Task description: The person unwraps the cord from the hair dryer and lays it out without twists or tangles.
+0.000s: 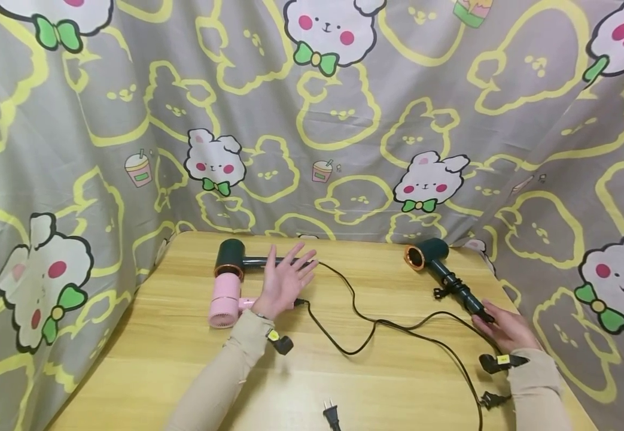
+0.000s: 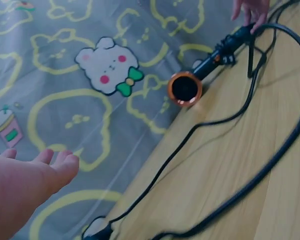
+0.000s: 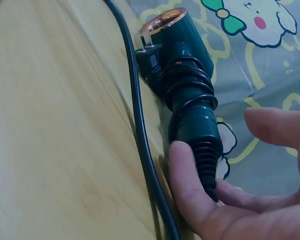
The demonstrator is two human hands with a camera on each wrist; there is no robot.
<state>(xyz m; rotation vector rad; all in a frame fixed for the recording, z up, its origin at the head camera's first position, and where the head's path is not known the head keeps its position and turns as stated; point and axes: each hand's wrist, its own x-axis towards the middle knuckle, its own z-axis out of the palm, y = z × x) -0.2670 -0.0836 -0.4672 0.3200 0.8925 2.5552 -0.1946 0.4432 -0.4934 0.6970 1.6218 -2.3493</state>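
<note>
My left hand (image 1: 283,281) is raised with the palm up and fingers spread, holding nothing; the left wrist view shows its fingers at the lower left. Behind it in the head view are a dark green hair dryer (image 1: 230,256) and a pink hair dryer (image 1: 224,305), their heads close together at the left. At the right, my right hand (image 1: 510,326) is at the handle end of another dark green hair dryer (image 3: 195,117). One finger touches the handle's end by the cord, and the thumb stands apart from it. This dryer's cord is wound around its handle, and its plug (image 3: 149,57) sticks out.
Black cords (image 1: 379,323) run in loops over the wooden table (image 1: 268,383). A loose plug (image 1: 331,413) lies at the front edge, and a second plug (image 1: 492,400) is beside the right sleeve. A patterned curtain (image 1: 268,108) surrounds the back and sides.
</note>
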